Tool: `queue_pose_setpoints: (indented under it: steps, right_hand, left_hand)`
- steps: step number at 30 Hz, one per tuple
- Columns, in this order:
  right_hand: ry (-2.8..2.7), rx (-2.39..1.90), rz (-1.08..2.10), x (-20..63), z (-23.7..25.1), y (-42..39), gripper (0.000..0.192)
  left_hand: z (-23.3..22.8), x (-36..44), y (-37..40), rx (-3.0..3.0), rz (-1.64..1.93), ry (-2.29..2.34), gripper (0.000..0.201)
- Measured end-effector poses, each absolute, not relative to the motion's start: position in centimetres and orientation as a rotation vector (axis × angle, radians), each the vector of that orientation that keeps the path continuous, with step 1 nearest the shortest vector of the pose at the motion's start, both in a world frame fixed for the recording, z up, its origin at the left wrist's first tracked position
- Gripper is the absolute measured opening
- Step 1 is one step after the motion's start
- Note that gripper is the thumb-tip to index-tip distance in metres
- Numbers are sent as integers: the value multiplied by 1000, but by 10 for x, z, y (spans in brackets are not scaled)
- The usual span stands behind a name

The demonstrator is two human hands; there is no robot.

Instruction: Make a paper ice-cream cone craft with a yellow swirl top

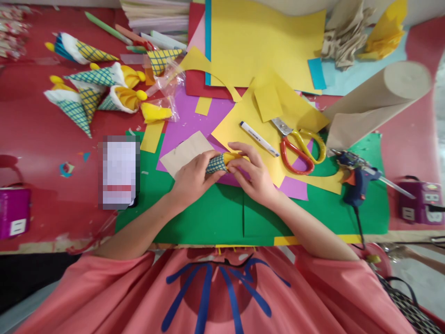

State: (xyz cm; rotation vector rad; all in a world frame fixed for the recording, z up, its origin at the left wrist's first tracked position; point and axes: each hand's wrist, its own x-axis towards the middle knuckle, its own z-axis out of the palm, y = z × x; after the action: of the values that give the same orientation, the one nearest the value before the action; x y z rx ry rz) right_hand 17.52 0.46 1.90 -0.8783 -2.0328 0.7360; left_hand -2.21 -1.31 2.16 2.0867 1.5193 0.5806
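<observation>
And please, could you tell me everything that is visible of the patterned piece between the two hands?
The patterned piece looks rolled, of paper or cloth, with a blue-green grid on a pale ground. Yellow material shows at its right end. It is held sideways, the left hand gripping it and the right hand touching the yellow end. Fingers partly hide it.

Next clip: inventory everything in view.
held cone: one, blue-checked, centre
other cones: about six, teal or yellow, upper left
scissors: one, red-yellow handles, right
marker: one, white, left of scissors
glue gun: one, dark blue, right
paper roll: one, beige, upper right
crumpled papers: two, beige and orange, top right
flat papers: many, mostly yellow, centre, top
cases: two, purple, left and right edges
pixelated item: one, whitish, left
sheet: one, green, lower middle
table: one, red, beneath
shirt: one, pink, bottom
left hand: one, bare, on held cone
right hand: one, bare, cone's yellow end
</observation>
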Motion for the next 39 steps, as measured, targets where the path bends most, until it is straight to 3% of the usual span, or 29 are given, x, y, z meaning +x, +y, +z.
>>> queue_pose_setpoints:
  steps: [15, 26, 39]
  right_hand:
    - [-2172, -795, 628, 182, 22, 12, 14]
    - [-1961, -812, 512, 183, 26, 8, 15]
    - [-2004, -825, 670, 181, 29, 6, 11]
  left_hand:
    - [16, -23, -13, 2005, 606, 1503, 52]
    - [16, -24, -8, 2054, 784, 1431, 48]
    - [30, -24, -11, 1695, 559, 1268, 54]
